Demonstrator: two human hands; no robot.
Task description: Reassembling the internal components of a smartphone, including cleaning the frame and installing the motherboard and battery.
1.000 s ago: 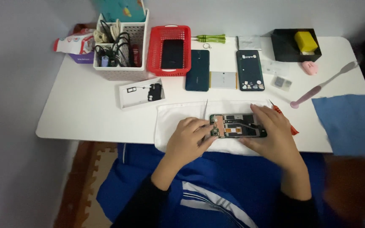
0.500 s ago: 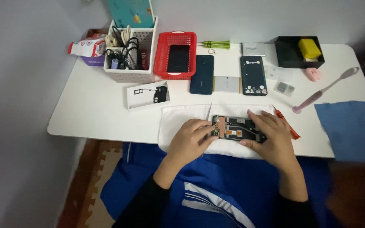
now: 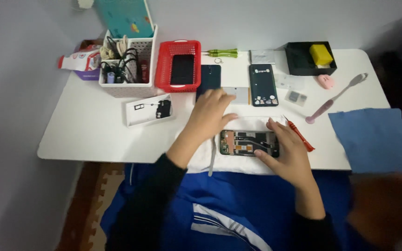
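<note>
At the far left of the white table (image 3: 84,135) a tube (image 3: 73,61) lies beside a white basket (image 3: 127,65) stuffed with cables, and a red basket (image 3: 179,66) next to it holds a dark phone. In front of the baskets lies a white tray (image 3: 149,109) with small parts. The left hand (image 3: 209,115) stretches forward over the table with fingers spread and loose, gripping nothing; its fingertips hover at a dark back cover (image 3: 209,76) and a small pale card (image 3: 239,95), though contact cannot be judged. Below the wrist, tweezers (image 3: 212,157) lie on a white cloth (image 3: 238,148) at the near table edge. The opened phone (image 3: 249,142), its circuit boards exposed, rests flat on that cloth, just right of the left hand. The right hand (image 3: 288,149) lies on the phone's right end, fingers open and pressing it down, thumb along the lower edge. Behind it sit two green screwdrivers (image 3: 222,53) and another phone (image 3: 262,85) with its back up. Just right of the hand lies a red pry tool (image 3: 298,134), then a pink toothbrush (image 3: 335,98), a black box (image 3: 310,58) with a yellow block, and a blue cloth (image 3: 373,139) at the right edge.
</note>
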